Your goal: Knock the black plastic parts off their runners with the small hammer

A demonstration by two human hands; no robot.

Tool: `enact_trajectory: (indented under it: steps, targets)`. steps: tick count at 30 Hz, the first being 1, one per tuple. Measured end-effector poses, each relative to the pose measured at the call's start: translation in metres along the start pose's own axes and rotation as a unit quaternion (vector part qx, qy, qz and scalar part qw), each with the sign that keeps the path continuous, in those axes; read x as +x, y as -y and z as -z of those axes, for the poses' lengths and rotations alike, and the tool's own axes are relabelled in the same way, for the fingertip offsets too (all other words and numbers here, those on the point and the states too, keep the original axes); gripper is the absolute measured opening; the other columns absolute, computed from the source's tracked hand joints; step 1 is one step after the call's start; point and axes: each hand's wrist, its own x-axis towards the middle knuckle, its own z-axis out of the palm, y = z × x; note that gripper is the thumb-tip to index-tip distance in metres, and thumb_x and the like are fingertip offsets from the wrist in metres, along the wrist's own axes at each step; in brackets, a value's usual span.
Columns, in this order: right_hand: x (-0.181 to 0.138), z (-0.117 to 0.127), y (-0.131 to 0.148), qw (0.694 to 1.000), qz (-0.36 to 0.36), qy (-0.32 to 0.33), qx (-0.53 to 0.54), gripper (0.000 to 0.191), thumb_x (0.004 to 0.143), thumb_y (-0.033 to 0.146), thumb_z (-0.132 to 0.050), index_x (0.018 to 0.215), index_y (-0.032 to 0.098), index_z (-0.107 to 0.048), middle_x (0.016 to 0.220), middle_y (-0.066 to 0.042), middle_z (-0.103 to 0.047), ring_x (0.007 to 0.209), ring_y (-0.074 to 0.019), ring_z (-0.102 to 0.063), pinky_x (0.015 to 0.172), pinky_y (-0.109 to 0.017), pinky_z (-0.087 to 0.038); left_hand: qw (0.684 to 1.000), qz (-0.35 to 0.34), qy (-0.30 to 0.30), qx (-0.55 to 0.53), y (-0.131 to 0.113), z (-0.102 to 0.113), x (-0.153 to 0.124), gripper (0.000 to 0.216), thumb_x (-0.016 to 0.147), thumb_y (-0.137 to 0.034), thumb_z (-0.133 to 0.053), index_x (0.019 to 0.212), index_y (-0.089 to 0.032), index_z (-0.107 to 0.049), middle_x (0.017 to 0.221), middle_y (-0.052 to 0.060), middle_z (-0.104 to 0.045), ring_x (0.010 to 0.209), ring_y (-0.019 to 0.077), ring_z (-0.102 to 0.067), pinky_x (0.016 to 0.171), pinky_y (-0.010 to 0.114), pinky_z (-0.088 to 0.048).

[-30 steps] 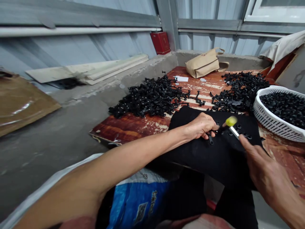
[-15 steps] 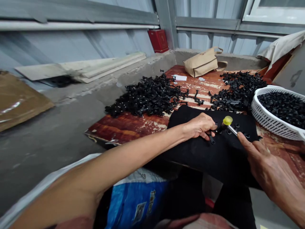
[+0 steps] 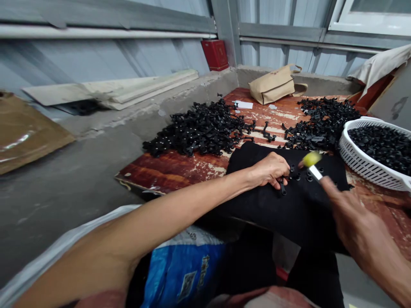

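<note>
My left hand rests on a black cloth, its fingers closed on a small black plastic piece with a ringed end that sticks out below them. In my right hand is a small mallet with a yellow head and a pale metal shaft. The head is smeared by motion and hangs just to the right of my left fingers, above the cloth. Several small round black parts lie on the cloth between the hands.
Behind the cloth, a heap of black plastic pieces covers the table's left side and another heap its right. A white basket full of black parts stands at right. A tan bag lies at the back; a blue sack sits below.
The mallet head has lifted and shifted slightly right, away from my left fingers. The black piece in my left hand has moved a little; that hand stays in nearly the same place.
</note>
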Motion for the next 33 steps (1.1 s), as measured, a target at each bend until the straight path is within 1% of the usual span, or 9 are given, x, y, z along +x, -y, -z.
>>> enact_trajectory:
  steps: [7,9,13,16,20,23,27,30,33]
  targets:
    - [-0.004,-0.008,-0.003,0.999,-0.022,0.026,0.005,0.067,0.09,0.008,-0.039,0.152,0.027,-0.021,0.084,-0.005,-0.055,0.063,-0.0188,-0.06,0.054,-0.03,-0.05,0.999,-0.028,0.011,0.026,0.001,0.0,0.0,0.012,0.069,-0.006,-0.055,0.079,-0.012,-0.056,0.056,-0.001,-0.058,0.045,0.0093,-0.056,0.039,0.016,-0.043]
    - [-0.006,-0.01,-0.003,0.998,-0.023,0.061,0.006,0.063,0.09,0.009,-0.038,0.15,0.025,-0.027,0.079,-0.003,-0.055,0.06,-0.0188,-0.06,0.055,-0.031,-0.05,0.999,-0.026,0.009,0.044,-0.001,-0.001,-0.002,0.013,0.07,-0.006,-0.053,0.081,-0.012,-0.055,0.058,-0.002,-0.057,0.045,0.0088,-0.055,0.04,0.016,-0.043]
    - [-0.01,-0.01,-0.004,0.995,-0.068,0.059,0.05,0.058,0.091,0.013,-0.038,0.148,0.024,-0.032,0.088,-0.007,-0.061,0.062,-0.0184,-0.061,0.055,-0.031,-0.05,0.991,-0.047,0.012,0.126,-0.005,-0.002,-0.008,0.017,0.073,-0.008,-0.047,0.087,-0.015,-0.055,0.057,-0.003,-0.052,0.046,0.0093,-0.051,0.04,0.017,-0.038]
    - [-0.016,-0.005,-0.001,0.984,-0.123,0.051,0.122,0.046,0.094,0.022,-0.039,0.14,0.021,-0.045,0.083,-0.006,-0.064,0.067,-0.0175,-0.063,0.061,-0.029,-0.052,0.968,-0.108,0.032,0.226,-0.008,0.006,-0.012,0.025,0.07,-0.005,-0.046,0.092,-0.017,-0.053,0.06,-0.005,-0.049,0.049,0.0089,-0.046,0.043,0.018,-0.032]
    - [-0.02,-0.002,0.005,0.89,-0.321,-0.006,0.323,0.037,0.087,0.044,-0.056,0.116,0.021,-0.06,0.069,0.0,-0.059,0.058,-0.0142,-0.057,0.044,-0.021,-0.043,0.892,-0.226,0.197,0.34,-0.019,0.013,-0.02,0.026,0.065,-0.001,-0.047,0.084,-0.017,-0.055,0.068,-0.005,-0.049,0.061,0.0093,-0.044,0.053,0.02,-0.032]
    - [-0.016,-0.007,0.01,0.844,-0.369,-0.004,0.39,0.031,0.085,0.049,-0.058,0.096,0.02,-0.06,0.049,0.008,-0.044,0.037,-0.009,-0.041,0.033,-0.019,-0.032,0.824,-0.249,0.272,0.43,-0.027,0.003,-0.032,0.03,0.065,0.0,-0.045,0.084,-0.018,-0.059,0.074,-0.004,-0.054,0.069,0.012,-0.048,0.064,0.023,-0.035]
    - [-0.013,-0.013,0.017,0.824,-0.382,0.0,0.419,0.039,0.083,0.056,-0.057,0.095,0.019,-0.057,0.043,0.01,-0.04,0.032,-0.0096,-0.039,0.031,-0.02,-0.032,0.769,-0.323,0.182,0.521,-0.026,-0.012,-0.046,0.037,0.07,-0.004,-0.047,0.097,-0.025,-0.063,0.107,0.002,-0.059,0.094,0.0196,-0.052,0.084,0.034,-0.038]
    - [-0.015,-0.014,0.018,0.815,-0.387,-0.003,0.432,0.039,0.085,0.056,-0.054,0.097,0.019,-0.056,0.043,0.01,-0.04,0.032,-0.0092,-0.039,0.032,-0.02,-0.033,0.801,-0.36,0.093,0.469,-0.017,-0.011,-0.05,0.042,0.079,-0.007,-0.043,0.114,-0.027,-0.058,0.123,0.004,-0.053,0.103,0.0179,-0.052,0.093,0.034,-0.038]
    - [-0.02,-0.015,0.016,0.81,-0.383,-0.005,0.444,0.037,0.087,0.055,-0.052,0.097,0.02,-0.055,0.043,0.011,-0.04,0.032,-0.0085,-0.038,0.033,-0.02,-0.032,0.837,-0.271,-0.048,0.474,-0.005,-0.008,-0.049,0.029,0.089,-0.021,-0.038,0.113,-0.019,-0.055,0.111,0.008,-0.057,0.1,0.0201,-0.054,0.09,0.036,-0.041]
